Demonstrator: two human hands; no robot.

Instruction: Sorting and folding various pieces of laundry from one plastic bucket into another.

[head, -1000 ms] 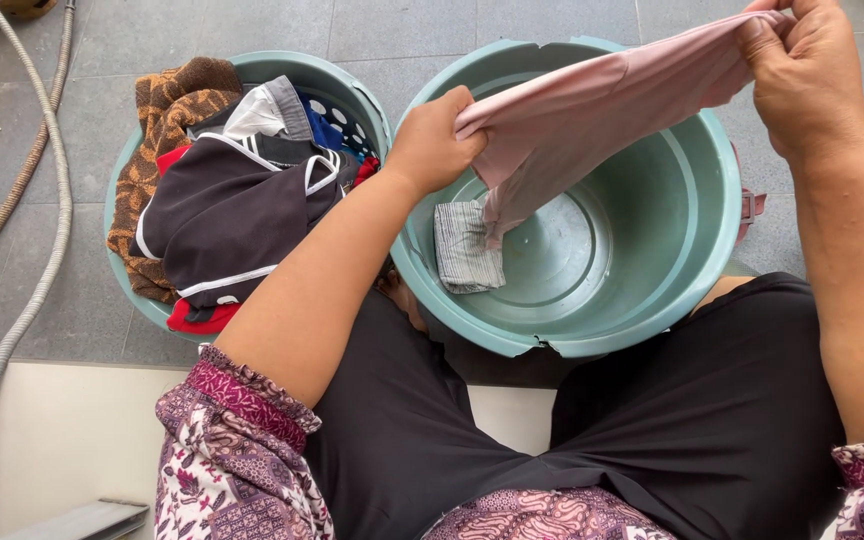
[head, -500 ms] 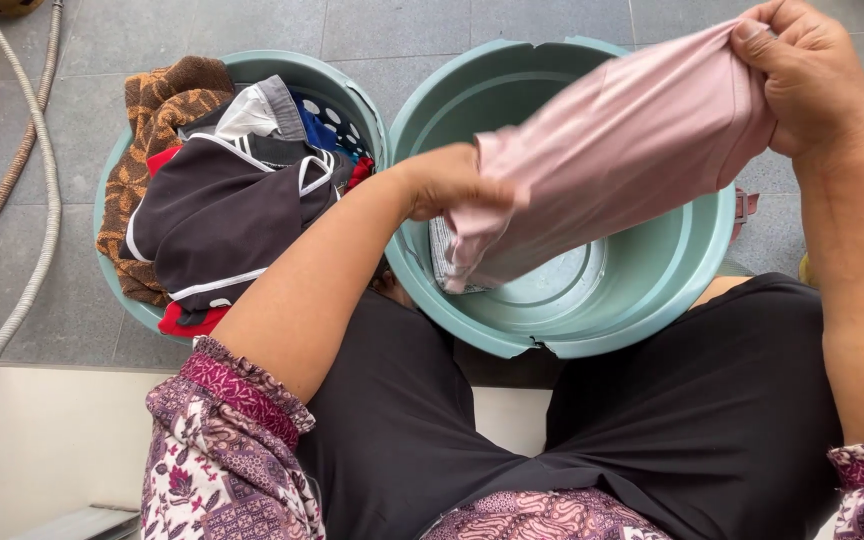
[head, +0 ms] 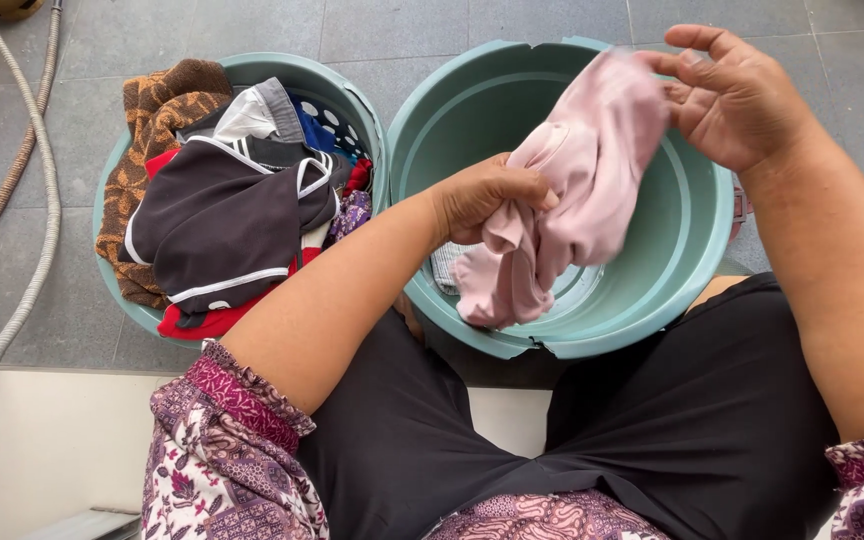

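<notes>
Both hands have come closer together since the earlier pictures: a moment ago the pink garment [head: 577, 190] was stretched wide between them, and now it hangs bunched and folded over the right-hand teal basin [head: 697, 250]. The left hand [head: 487, 195] has moved to the middle of the cloth, and its fingers are pressed together in a closed grip around a gathered fold. The right hand [head: 737, 95] has let most of the cloth go; its fingers are spread and only the tips seem to touch the upper edge of the garment, so the weight now appears to be carried mainly by the left hand.

From this, the judgement is that the garment is being gathered into a bundle and no longer held spread out. Its lower end hangs inside the basin, near a small grey-white cloth [head: 445, 268] that lies against the inner wall.

The left-hand teal basin [head: 112, 215] stands touching the other one. It is full of laundry, with a dark jacket with white trim [head: 222, 220] on top and a brown patterned towel [head: 157, 110] over its rim. A grey hose [head: 37, 250] runs along the tiled floor [head: 552, 20].
</notes>
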